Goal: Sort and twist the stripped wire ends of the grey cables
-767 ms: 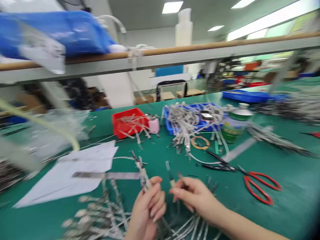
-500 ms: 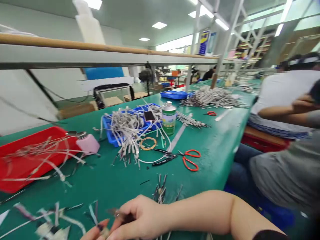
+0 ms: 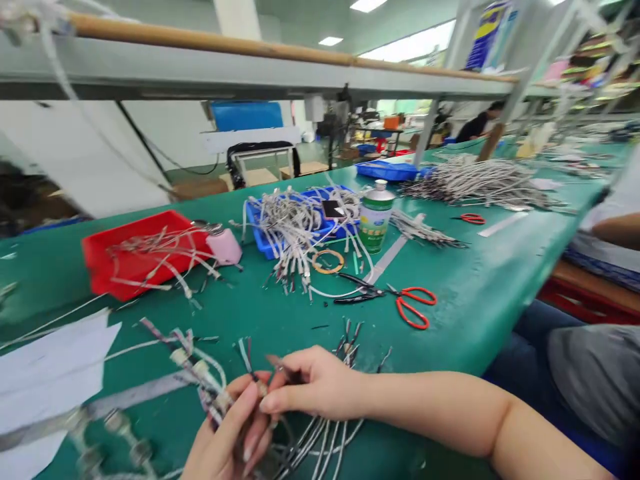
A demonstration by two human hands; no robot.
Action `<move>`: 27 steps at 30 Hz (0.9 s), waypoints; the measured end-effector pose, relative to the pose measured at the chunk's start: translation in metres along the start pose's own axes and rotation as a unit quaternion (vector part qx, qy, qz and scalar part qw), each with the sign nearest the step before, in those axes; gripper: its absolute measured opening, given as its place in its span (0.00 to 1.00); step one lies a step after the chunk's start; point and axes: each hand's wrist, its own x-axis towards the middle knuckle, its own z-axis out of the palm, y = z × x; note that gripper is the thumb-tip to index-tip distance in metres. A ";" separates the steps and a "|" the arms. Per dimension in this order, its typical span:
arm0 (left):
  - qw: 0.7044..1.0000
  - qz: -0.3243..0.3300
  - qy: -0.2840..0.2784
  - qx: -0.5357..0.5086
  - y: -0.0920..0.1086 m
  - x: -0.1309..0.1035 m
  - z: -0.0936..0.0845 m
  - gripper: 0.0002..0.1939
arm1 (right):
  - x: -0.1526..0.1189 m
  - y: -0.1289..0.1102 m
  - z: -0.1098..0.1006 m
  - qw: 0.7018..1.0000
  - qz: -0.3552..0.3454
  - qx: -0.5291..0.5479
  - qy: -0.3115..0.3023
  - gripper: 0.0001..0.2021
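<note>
Near the bottom middle, my left hand (image 3: 233, 427) is closed around a cable (image 3: 249, 357) whose split, coloured wire ends stick up past the fingertips. My right hand (image 3: 315, 383) meets it there, pinching a small pointed metal blade (image 3: 281, 365) that points up and left; its handle is hidden in the fingers. White connectors with short wires (image 3: 203, 373) lie just left of my left hand. Below and right of my hands, a bundle of grey cables (image 3: 327, 443) runs over the green table, with dark stripped ends (image 3: 349, 343) beyond my right wrist.
A red tray (image 3: 135, 280), a pink bottle (image 3: 225, 247), a blue tray of cables (image 3: 265, 237) and a green can (image 3: 376, 217) stand farther back. Black cutters (image 3: 363, 291) and red-handled scissors (image 3: 415, 307) lie ahead. White paper (image 3: 55, 373) is left; people sit at the right.
The view has swung left and down, so both hands show more fully and higher in the picture. My hands are still together at the cable end, with the blade in my right fingers.
</note>
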 end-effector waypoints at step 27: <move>0.992 0.001 -0.081 -0.095 -0.006 0.000 0.001 0.10 | -0.013 0.002 -0.008 0.999 0.024 -0.027 0.001 0.13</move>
